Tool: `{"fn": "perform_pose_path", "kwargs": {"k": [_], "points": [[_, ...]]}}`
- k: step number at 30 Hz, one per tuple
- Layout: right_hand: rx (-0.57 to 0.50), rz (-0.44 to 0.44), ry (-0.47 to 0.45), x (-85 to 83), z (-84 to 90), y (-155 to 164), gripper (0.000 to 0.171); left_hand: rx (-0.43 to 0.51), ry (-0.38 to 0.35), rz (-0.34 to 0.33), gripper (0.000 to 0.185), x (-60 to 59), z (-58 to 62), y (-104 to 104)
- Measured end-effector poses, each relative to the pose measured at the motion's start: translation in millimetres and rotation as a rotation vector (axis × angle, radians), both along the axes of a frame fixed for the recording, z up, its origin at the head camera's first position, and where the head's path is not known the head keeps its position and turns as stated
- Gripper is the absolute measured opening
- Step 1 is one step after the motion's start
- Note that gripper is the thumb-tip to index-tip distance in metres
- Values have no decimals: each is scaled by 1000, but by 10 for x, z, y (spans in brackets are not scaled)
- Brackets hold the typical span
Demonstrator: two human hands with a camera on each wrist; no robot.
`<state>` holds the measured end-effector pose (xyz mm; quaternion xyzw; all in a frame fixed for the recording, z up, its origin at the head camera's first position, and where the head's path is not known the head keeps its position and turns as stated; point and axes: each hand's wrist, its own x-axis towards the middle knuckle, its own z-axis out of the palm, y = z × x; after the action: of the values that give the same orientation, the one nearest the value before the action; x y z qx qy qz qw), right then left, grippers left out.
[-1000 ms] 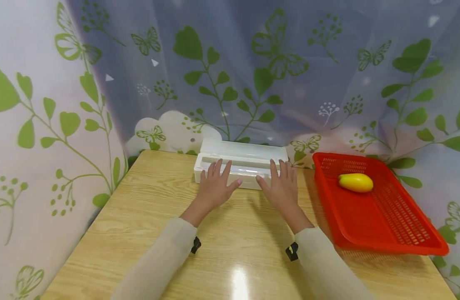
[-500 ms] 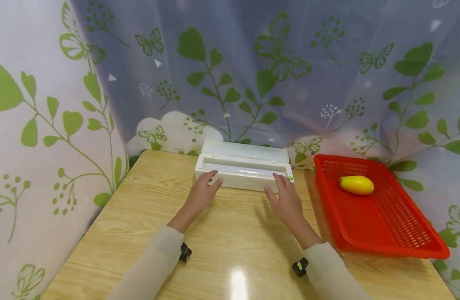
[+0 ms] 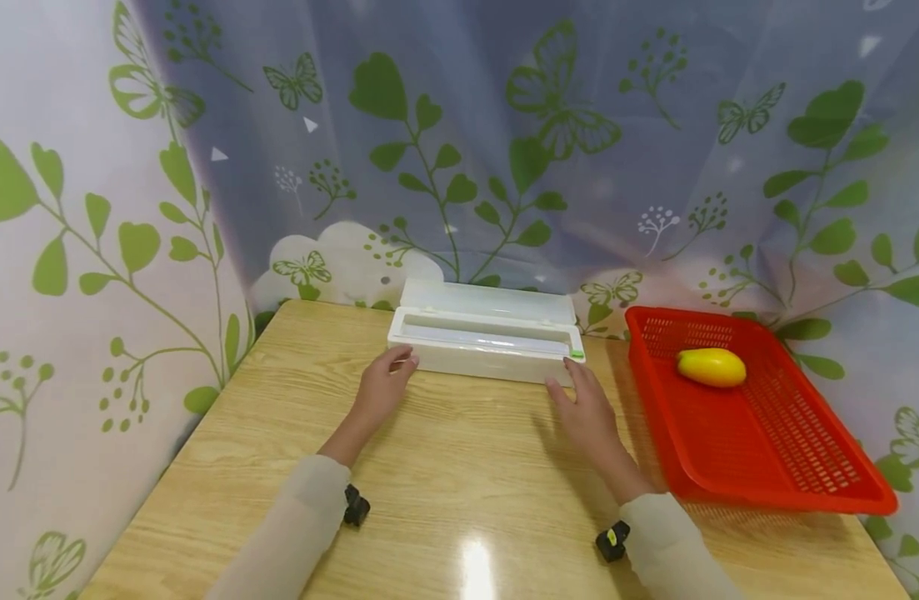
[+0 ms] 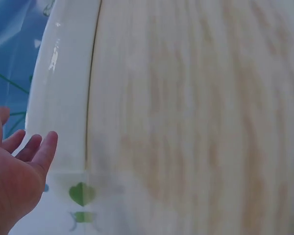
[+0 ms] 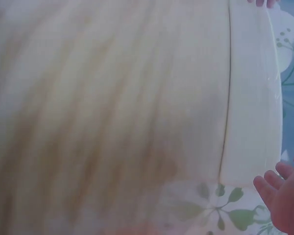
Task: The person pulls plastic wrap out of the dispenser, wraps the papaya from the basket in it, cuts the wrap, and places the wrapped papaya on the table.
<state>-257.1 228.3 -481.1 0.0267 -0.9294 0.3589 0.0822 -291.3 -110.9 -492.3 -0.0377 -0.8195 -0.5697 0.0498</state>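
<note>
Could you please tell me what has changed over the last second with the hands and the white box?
Both hands slid off the top of the white dispenser box and apart: the left hand to its left end, the right hand to its right front corner. The box, red tray and yellow fruit stayed put.

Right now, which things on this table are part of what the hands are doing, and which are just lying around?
In hand:
- white dispenser box, lid open, at the table's far edge
- left hand, at its left end
- right hand, at its right end

Lying about:
- red basket tray, right of the box
- yellow fruit, inside the tray
- wooden table
</note>
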Motion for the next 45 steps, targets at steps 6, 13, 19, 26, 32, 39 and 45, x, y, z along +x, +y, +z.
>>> {"fn": "perform_pose_path", "kwargs": {"k": [6,13,19,26,32,39,45], "points": [[-111,-9,-15,-31,-80,130,69,47,-53,45,43,-45,-48,-64],[-283,-71,-76,-70,-134,178,60,61,-62,92,44,-116,-102,-127],[-369,-104,-108,-118,-170,220,57,76,-70,113,43,-154,-120,-150],[-420,-120,-107,-180,-185,244,56,153,-89,102,41,-187,-118,-141],[-473,-139,-57,-203,-190,192,44,307,-113,130,36,-204,-104,-105],[-547,-148,-84,-233,-216,94,40,471,-160,171,33,-230,-121,-51],[-638,-189,-109,-267,-227,52,40,525,-184,181,29,-235,-123,-16]]}}
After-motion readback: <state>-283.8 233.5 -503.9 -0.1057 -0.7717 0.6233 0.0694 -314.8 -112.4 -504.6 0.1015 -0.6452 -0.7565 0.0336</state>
